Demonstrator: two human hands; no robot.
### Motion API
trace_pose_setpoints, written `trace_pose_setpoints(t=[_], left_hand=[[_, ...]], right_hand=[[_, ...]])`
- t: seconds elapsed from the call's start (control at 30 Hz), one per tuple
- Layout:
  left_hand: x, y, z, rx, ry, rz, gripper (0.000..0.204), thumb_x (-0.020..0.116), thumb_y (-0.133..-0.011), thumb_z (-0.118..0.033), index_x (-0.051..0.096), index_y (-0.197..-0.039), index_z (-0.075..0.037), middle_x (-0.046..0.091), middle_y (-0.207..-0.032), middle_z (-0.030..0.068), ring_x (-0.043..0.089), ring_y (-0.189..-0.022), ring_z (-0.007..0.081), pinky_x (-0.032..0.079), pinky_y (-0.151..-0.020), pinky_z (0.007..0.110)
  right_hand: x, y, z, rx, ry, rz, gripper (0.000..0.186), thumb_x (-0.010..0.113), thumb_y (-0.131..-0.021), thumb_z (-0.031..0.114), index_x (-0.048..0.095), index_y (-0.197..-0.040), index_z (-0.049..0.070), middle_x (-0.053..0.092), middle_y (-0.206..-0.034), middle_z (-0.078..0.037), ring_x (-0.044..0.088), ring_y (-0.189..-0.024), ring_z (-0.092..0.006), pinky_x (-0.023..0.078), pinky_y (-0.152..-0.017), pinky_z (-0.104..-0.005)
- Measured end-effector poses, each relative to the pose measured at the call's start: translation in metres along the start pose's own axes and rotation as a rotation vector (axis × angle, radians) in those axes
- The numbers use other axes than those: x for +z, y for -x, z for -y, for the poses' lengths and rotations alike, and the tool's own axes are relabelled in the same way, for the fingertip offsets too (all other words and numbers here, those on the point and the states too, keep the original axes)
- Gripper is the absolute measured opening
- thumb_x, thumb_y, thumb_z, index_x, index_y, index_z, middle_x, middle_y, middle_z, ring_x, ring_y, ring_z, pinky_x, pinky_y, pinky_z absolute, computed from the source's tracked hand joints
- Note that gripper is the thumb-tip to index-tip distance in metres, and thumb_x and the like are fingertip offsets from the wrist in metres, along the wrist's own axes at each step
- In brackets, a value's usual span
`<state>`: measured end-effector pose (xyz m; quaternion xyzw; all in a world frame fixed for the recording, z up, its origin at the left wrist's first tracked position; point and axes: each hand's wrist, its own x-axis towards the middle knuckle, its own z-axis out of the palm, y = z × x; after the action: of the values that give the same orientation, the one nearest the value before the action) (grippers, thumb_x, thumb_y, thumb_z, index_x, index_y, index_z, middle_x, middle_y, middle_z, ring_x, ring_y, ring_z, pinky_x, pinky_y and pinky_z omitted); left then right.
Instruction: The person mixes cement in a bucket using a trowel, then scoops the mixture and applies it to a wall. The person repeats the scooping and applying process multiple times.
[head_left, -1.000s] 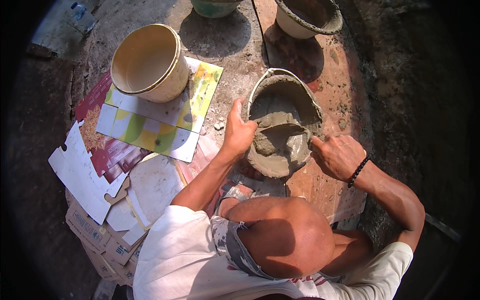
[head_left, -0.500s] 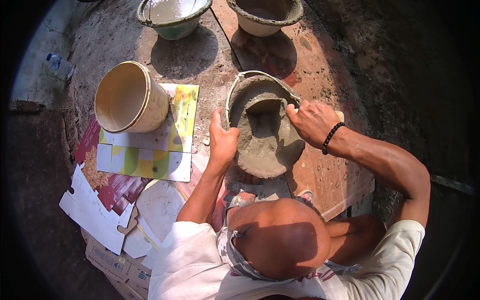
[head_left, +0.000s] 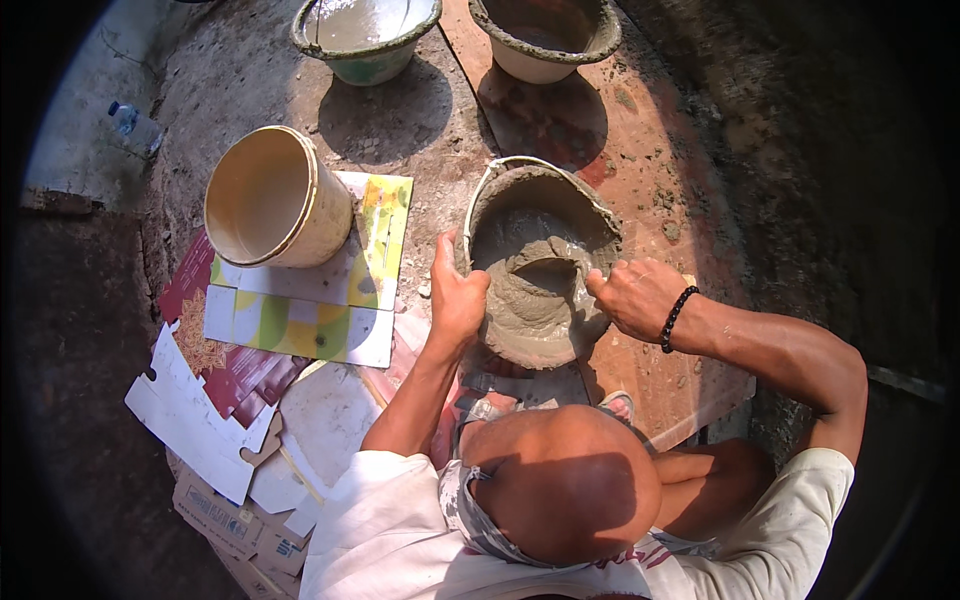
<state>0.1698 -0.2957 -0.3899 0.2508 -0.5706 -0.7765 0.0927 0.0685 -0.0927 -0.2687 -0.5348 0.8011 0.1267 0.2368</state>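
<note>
A bucket (head_left: 525, 340) crusted with grey cement sits before my knee, its white handle resting along the far rim. Wet, lumpy mortar (head_left: 530, 310) fills its near part, with smoother, shiny slurry behind. My left hand (head_left: 460, 290) is closed on the bucket's left side, thumb at the rim. My right hand (head_left: 632, 295) is closed round the pale handle of a tool at the bucket's right side; the tool's mortar-coated head is in the mix and its shape is hard to make out.
A cream bucket (head_left: 325, 215) stands left on printed boards (head_left: 340, 335) and cardboard scraps (head_left: 205, 410). Two cement-crusted basins (head_left: 365, 65) (head_left: 545, 65) are at the back. A plastic bottle (head_left: 135, 127) lies far left. A reddish board (head_left: 680, 390) runs along the right.
My right hand swung up and inward over the bucket, then dropped a little with the tool, and the mortar's shape changed. My left hand still holds the bucket. The view shifted slightly.
</note>
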Motion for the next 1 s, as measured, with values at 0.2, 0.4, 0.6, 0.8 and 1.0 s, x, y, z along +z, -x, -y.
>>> trace_pose_setpoints(t=[0.2, 0.4, 0.6, 0.8, 1.0], left_hand=[[0.006, 0.002, -0.005, -0.059, 0.065, -0.003, 0.056, 0.046, -0.070, 0.011, 0.046, -0.125, 0.005, 0.059, -0.105, 0.0124, 0.058, -0.092, 0.0161, 0.046, -0.084, 0.027], [0.007, 0.000, 0.000, -0.055, -0.010, -0.006, 0.058, 0.046, -0.071, 0.010, 0.043, -0.128, 0.006, 0.058, -0.104, 0.0120, 0.057, -0.085, 0.0142, 0.046, -0.077, 0.025], [-0.001, -0.003, 0.001, -0.089, 0.006, -0.027, 0.057, 0.047, -0.071, 0.010, 0.044, -0.127, 0.006, 0.058, -0.100, 0.0110, 0.055, -0.081, 0.0134, 0.046, -0.073, 0.024], [0.018, 0.001, 0.001, 0.011, -0.046, 0.020, 0.053, 0.047, -0.069, 0.011, 0.047, -0.122, 0.003, 0.060, -0.100, 0.0111, 0.057, -0.086, 0.0156, 0.046, -0.079, 0.027], [0.005, 0.000, -0.020, -0.015, -0.132, -0.037, 0.060, 0.049, -0.070, 0.010, 0.043, -0.129, 0.007, 0.060, -0.106, 0.0153, 0.057, -0.096, 0.0192, 0.045, -0.086, 0.028]], right_hand=[[0.025, -0.001, 0.006, -0.015, 0.009, 0.086, 0.015, 0.055, -0.084, 0.014, 0.059, -0.088, 0.001, 0.064, -0.067, -0.017, 0.068, -0.067, -0.0314, 0.054, -0.059, -0.0427], [0.020, -0.035, -0.022, 0.105, 0.119, -0.087, 0.012, 0.054, -0.084, 0.012, 0.058, -0.087, 0.000, 0.064, -0.069, -0.016, 0.068, -0.070, -0.0308, 0.053, -0.058, -0.0405], [-0.028, -0.014, -0.011, 0.221, 0.180, -0.258, 0.010, 0.056, -0.080, 0.009, 0.060, -0.079, 0.000, 0.065, -0.069, -0.018, 0.069, -0.069, -0.0301, 0.055, -0.060, -0.0380], [0.034, -0.037, -0.014, 0.214, -0.059, -0.180, 0.011, 0.055, -0.082, 0.010, 0.059, -0.082, -0.001, 0.066, -0.071, -0.020, 0.069, -0.070, -0.0328, 0.055, -0.061, -0.0412], [-0.020, -0.005, 0.017, -0.012, -0.177, 0.023, 0.018, 0.053, -0.086, 0.015, 0.059, -0.088, -0.002, 0.065, -0.067, -0.021, 0.068, -0.067, -0.0362, 0.054, -0.060, -0.0448]])
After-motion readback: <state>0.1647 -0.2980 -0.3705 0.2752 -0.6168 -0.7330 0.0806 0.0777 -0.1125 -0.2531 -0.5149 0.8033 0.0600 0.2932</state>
